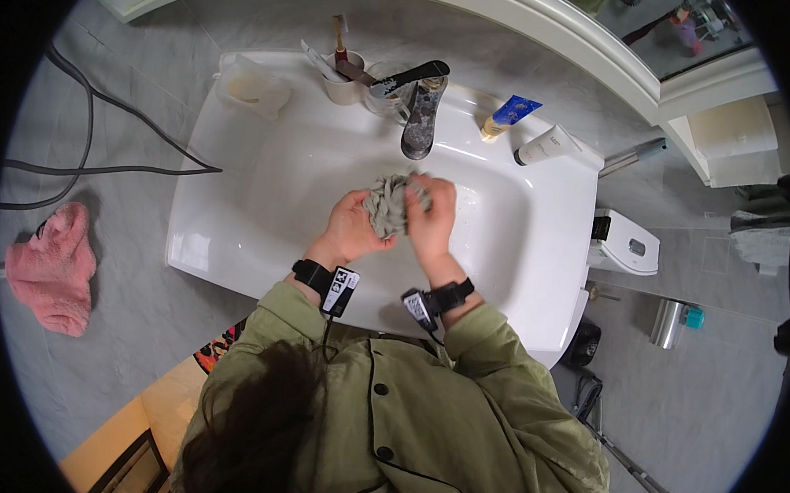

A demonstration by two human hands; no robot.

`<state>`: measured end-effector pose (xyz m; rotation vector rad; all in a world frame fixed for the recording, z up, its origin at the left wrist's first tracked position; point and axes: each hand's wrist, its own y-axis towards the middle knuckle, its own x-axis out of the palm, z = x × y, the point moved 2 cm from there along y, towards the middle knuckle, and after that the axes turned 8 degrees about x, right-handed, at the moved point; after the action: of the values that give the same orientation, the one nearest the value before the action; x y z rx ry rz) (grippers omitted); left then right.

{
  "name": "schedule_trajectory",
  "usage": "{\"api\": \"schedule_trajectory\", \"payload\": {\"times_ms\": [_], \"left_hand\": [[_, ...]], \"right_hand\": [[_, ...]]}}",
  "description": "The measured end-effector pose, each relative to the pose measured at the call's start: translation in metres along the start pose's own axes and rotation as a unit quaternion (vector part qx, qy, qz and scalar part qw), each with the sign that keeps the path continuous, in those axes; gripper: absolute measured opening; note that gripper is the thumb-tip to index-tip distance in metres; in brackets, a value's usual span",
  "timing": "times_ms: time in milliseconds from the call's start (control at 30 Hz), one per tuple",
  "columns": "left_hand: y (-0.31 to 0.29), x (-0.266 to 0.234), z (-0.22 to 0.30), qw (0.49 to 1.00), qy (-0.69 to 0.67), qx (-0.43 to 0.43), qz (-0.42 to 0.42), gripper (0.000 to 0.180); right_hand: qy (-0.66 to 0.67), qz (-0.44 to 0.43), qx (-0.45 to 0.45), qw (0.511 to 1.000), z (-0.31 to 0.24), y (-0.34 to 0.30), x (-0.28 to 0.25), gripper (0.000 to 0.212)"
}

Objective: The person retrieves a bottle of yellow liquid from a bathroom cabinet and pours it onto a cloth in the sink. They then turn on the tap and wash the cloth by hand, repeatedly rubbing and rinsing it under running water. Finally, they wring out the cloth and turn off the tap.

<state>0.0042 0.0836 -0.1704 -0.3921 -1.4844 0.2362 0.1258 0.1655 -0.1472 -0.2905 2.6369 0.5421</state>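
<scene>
A crumpled grey-green cloth (385, 207) is bunched between my two hands over the white sink basin (283, 184). My left hand (350, 224) cups it from the left, the thumb along its near side. From the right, my right hand (433, 211) grips the cloth with bent fingers, slightly smeared by motion. Just beyond the cloth stands the dark-topped metal faucet (419, 129); I cannot tell whether water runs from it. A few drops lie on the basin right of my right hand.
Along the sink's back edge are a cup (345, 87) with toothbrushes, a glass mug (386, 101), a blue-and-yellow tube (510, 118), a white tube (547, 146) and a clear plastic container (252, 88). A pink towel (55, 267) hangs at left, below dark cables (116, 168).
</scene>
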Motion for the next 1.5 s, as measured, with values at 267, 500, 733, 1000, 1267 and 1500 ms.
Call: {"api": "schedule_trajectory", "payload": {"times_ms": [267,500,733,1000,1267,1500], "left_hand": [[0.018,0.015,-0.035,0.915,0.255,0.18,0.256,0.03],[0.02,0.017,-0.026,0.928,0.216,0.194,0.232,0.024],[0.025,0.02,-0.024,0.917,0.232,0.202,0.252,0.024],[0.028,0.016,-0.03,0.897,0.328,0.11,0.273,0.026],[0.034,0.02,-0.025,0.914,0.29,0.061,0.277,0.022],[0.032,0.023,-0.018,0.94,0.279,0.061,0.186,0.022]], "right_hand": [[-0.005,-0.08,0.145,0.986,-0.014,0.001,0.024,0.02],[-0.038,-0.14,0.181,0.973,-0.02,0.007,0.022,0.029],[-0.011,-0.106,0.169,0.98,-0.009,0.008,0.026,0.028],[-0.058,-0.086,0.216,0.971,-0.007,0.007,0.02,0.03],[-0.025,-0.067,0.224,0.972,-0.014,0.018,0.018,0.032],[-0.058,-0.031,0.112,0.991,0.015,0.013,0.034,0.027]]}}
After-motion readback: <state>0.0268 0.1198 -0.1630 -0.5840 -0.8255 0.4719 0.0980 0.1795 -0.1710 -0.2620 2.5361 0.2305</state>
